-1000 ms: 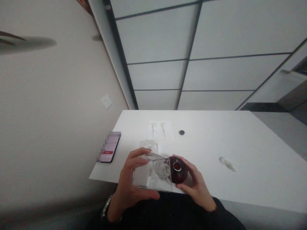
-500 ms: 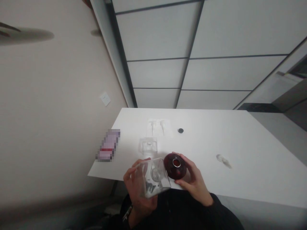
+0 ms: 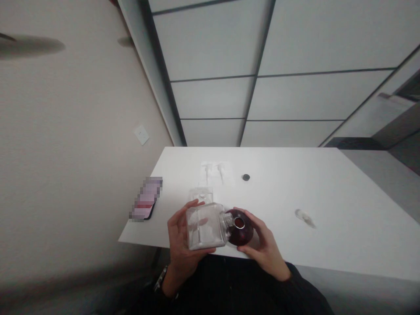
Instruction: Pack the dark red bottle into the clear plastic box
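My left hand (image 3: 179, 234) is closed around a clear square bottle (image 3: 206, 227), which lies tipped on its side with its threaded neck pointing right. The neck is at the open mouth of a dark red round bottle (image 3: 241, 234); whether the two touch I cannot tell. My right hand (image 3: 265, 249) grips the red bottle from its right side, fingers behind and thumb in front, holding it upright at the table's front edge. Behind the clear bottle is a second clear square container (image 3: 201, 193), partly hidden by it.
Two white pump heads (image 3: 220, 173) lie at the back of the white table (image 3: 278, 197). A small dark round cap (image 3: 246, 177) is right of them. Farther right lies a small clear piece (image 3: 305, 218). A phone (image 3: 146, 199) rests at the left edge, beside the wall.
My left hand has turned the clear bottle so that its neck now points right, over to the red bottle's mouth. My right hand and the red bottle have hardly moved.
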